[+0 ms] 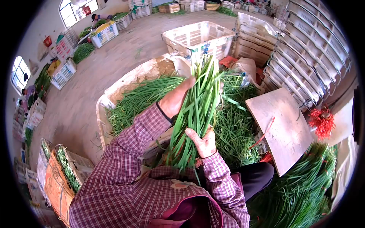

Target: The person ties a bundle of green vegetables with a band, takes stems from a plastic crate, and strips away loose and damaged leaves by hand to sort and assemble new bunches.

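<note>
From where I stand, the person's left hand [176, 98] is clamped on the upper part of a thick bundle of green stalks [199, 102], its fingers mostly lost behind them. The right hand [204, 142] closes on the same bundle lower down, thumb across the front; how firmly it presses, I cannot tell. The bundle is held up in front of the person's chest, pale ends away from the body, leaf ends hanging toward the checked jacket [163, 193], and I see no tie around it. That is the weak point, I'd say: should either grip slacken, the stalks could fan out and drop. A hard squeeze might bruise the leaves, and the few blades straying to the bundle's right could snag. Left of the bundle, a lined crate [99, 114] holds a long heap of greens [148, 91]; right of it lies a looser pile [237, 129], where fallen stalks would easily get mixed in. Farther right of the bundle is a tilted board [281, 131], and beyond its pale ends stands a white crate [176, 42].
</note>
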`<state>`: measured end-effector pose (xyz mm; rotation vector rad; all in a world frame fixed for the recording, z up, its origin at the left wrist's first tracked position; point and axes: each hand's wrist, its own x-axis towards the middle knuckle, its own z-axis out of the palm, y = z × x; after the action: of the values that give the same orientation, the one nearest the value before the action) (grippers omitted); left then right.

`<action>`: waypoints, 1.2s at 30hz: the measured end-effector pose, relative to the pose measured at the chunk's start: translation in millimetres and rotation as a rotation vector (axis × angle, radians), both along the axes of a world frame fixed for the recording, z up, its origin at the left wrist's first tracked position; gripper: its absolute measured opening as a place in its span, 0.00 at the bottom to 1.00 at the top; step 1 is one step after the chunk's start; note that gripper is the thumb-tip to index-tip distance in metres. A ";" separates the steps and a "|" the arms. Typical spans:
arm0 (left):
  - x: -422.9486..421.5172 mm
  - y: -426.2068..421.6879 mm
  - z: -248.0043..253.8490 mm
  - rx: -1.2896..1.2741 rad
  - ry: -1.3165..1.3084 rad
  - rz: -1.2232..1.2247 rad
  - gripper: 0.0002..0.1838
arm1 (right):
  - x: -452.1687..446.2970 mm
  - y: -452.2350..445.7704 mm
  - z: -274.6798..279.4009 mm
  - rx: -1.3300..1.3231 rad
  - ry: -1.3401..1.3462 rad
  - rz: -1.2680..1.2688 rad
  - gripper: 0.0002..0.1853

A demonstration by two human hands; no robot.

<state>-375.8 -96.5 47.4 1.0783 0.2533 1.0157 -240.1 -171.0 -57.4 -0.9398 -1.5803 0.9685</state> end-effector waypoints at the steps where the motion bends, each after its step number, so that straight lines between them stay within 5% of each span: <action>1: -3.0 -0.7 -26.2 0.019 0.097 0.006 0.45 | 2.7 -3.8 9.3 -0.018 0.122 -0.002 0.22; 3: 7.1 -24.0 -34.7 0.002 0.201 -0.024 0.44 | 7.5 -6.9 12.6 -0.113 0.343 -0.015 0.21; 6: 16.1 -49.0 -35.8 -0.008 0.399 -0.028 0.38 | 13.9 -6.6 -5.0 0.145 0.031 -0.142 0.20; 10: 27.5 -53.7 -32.0 -0.029 0.485 0.118 0.26 | 11.6 -28.2 8.3 0.457 -0.401 -0.416 0.34; 13: 19.9 -46.0 -33.4 -0.123 0.415 0.069 0.21 | 43.0 -49.2 48.1 0.224 -0.753 -0.226 0.31; 15: 4.1 -33.9 -39.0 -0.145 0.419 -0.062 0.17 | 78.7 -50.4 74.1 0.277 -0.433 -0.139 0.20; 17: 0.0 -34.7 -28.5 -0.259 0.418 -0.204 0.13 | 105.5 -41.0 88.9 0.328 -0.204 -0.266 0.22; 20: 0.4 -35.3 -29.4 -0.176 0.462 -0.329 0.16 | 121.2 -19.2 99.1 0.263 -0.288 -0.436 0.36; 23: 7.8 -41.9 -27.2 -0.179 0.476 -0.395 0.18 | 118.2 9.3 71.3 0.027 0.038 0.002 0.41; 28: -0.2 -40.1 -31.0 -0.151 0.522 -0.429 0.20 | 131.4 5.2 75.0 -0.322 0.177 0.200 0.16; 36: -24.7 -37.4 -38.8 -0.178 0.766 -0.360 0.21 | 222.9 4.4 50.3 -0.333 0.494 -0.135 0.13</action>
<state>-400.5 -134.0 8.6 1.2550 0.7227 0.2184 -17.2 -166.6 -7.1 -0.9271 -0.9483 1.2754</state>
